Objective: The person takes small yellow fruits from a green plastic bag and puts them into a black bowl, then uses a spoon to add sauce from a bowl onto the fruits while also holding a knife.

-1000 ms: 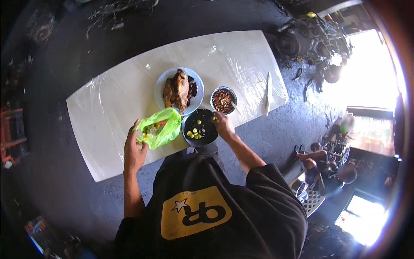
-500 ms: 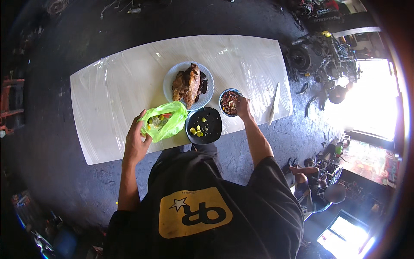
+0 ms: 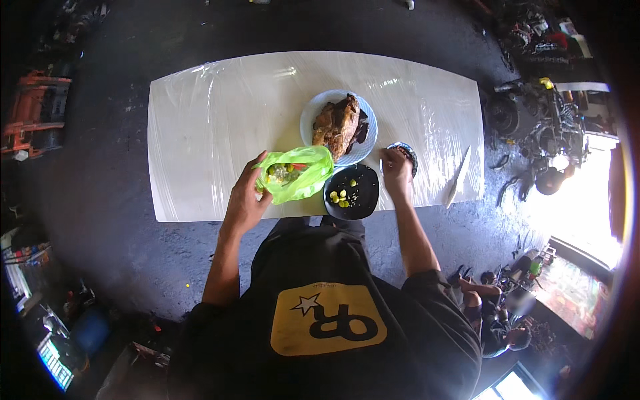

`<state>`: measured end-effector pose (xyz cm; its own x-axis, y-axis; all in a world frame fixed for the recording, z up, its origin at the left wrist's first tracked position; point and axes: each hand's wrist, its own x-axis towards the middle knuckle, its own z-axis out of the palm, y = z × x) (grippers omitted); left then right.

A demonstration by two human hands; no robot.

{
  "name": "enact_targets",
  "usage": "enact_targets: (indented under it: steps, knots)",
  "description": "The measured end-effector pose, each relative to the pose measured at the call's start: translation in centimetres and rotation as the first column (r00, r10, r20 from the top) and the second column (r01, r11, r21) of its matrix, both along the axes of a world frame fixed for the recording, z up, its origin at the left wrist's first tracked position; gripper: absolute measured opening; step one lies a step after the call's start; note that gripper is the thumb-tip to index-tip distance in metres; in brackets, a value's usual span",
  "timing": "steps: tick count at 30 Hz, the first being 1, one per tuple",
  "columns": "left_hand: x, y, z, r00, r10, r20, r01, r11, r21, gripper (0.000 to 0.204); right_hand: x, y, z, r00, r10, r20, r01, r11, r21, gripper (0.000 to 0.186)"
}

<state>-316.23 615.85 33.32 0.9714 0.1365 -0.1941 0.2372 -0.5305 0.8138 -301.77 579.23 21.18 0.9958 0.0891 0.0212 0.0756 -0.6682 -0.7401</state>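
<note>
My left hand (image 3: 248,203) is holding the green plastic bag (image 3: 310,175) at its left side, fingers at the upper edge and thumb at the lower. The bag is sitting at the table's near side, mouth open, just left of the black plate (image 3: 363,200). My right hand (image 3: 398,175) is hanging over the bowl (image 3: 413,157), fingers bunched and pointing down; I am unable to tell whether they are pinching anything.

Handling: I am judging the bag to be light, limp and probably slippery, its film liable to fold or tear. The rim is offering the best hold, thumb opposing fingers. I am treating the bowl as stiff and possibly fragile, best held by its outer wall.

Count: one bag, one bowl and two plates are standing on one white table (image 3: 233,100). The pale plate (image 3: 308,120) is carrying one large browned piece of meat (image 3: 338,123), with darker pieces beside it that I am not managing to count. One green citrus piece (image 3: 353,183) is lying apart from a small cluster, exact number unclear. One knife (image 3: 460,177) is lying at right.
</note>
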Motion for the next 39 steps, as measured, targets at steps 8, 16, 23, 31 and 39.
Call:
enact_targets:
  steps: [8,16,23,31,39]
  knots:
    - [0.6,0.4,-0.8,0.999,-0.03,0.03,0.031,1.0,-0.006,0.079,-5.4,11.1,3.7,0.954,0.128,-0.269,-0.065,0.97,0.233,0.02]
    - [0.4,1.0,-0.9,0.997,-0.048,0.054,0.047,0.999,0.014,0.078,-6.9,2.6,-5.8,0.955,0.208,-0.213,-0.253,0.945,-0.21,0.03]
    - [0.8,0.9,-0.4,0.997,-0.063,0.043,0.063,0.998,0.0,0.077,-8.2,1.5,-8.4,0.947,0.246,-0.208,-0.304,0.895,-0.328,0.025]
    - [0.6,0.9,-0.9,0.997,-0.069,0.045,0.067,0.997,0.031,0.076,-2.8,-6.1,-3.4,0.985,0.016,0.173,0.022,0.977,-0.211,0.024]
    - [0.9,0.4,-0.4,0.996,-0.074,0.054,0.075,0.997,-0.013,0.079,2.6,-11.4,-8.7,0.987,0.034,0.155,0.012,0.958,-0.288,0.007]
